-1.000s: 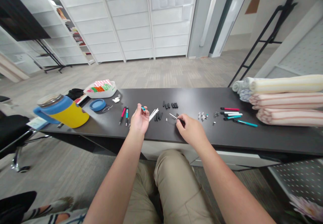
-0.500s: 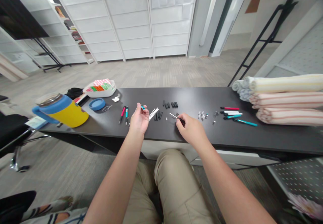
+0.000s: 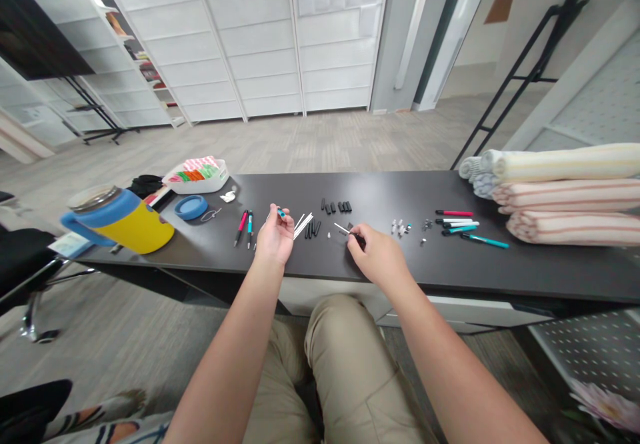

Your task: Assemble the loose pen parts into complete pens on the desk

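Note:
My left hand (image 3: 276, 241) is closed, palm turned up, on a small teal pen part (image 3: 281, 213) whose lower end the fingers hide. Above the desk, my right hand (image 3: 379, 251) pinches a pen piece with a black end (image 3: 359, 239) and a thin white pen refill (image 3: 341, 228) pointing left. Loose white refills (image 3: 303, 225) lie just right of my left hand, with slim black pen parts (image 3: 313, 229) alongside. Short black tubes (image 3: 345, 207) sit farther back. One tiny white piece (image 3: 329, 235) rests between my hands.
Small white parts (image 3: 400, 228) and tiny metallic bits (image 3: 428, 225) lie right of my right hand, before several pens (image 3: 457, 223) and rolled towels (image 3: 575, 194). On the left are two pens (image 3: 241, 228), a blue lid (image 3: 191, 207), a yellow jug (image 3: 145, 229) and a white basket (image 3: 215, 181).
Both hands keep their holds and have hardly moved. The whole view has shifted very slightly.

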Available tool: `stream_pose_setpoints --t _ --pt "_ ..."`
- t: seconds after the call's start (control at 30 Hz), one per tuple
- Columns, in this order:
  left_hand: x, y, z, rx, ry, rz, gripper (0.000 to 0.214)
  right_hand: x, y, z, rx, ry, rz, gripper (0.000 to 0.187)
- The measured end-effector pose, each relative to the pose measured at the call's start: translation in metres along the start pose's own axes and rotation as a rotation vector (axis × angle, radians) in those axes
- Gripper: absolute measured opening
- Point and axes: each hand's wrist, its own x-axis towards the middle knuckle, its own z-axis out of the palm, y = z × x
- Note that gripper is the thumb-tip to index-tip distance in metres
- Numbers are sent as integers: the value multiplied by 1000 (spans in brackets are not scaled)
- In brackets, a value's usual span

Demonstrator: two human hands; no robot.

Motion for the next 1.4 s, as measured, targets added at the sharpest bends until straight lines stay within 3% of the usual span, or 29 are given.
stream_pose_setpoints --t 0.67,1.03,1.3,1.4 --pt "0 -1 0 22 9 5 18 0 -1 -2 34 8 1 19" --pt "-6 -2 3 98 11 7 17 -1 0 -8 261 -13 -11 19" --pt "-4 -6 -4 208 -72 73 12 -1 4 -7 303 -4 -7 21" --pt "-5 -8 -6 278 -123 108 20 0 5 -6 277 24 3 23"
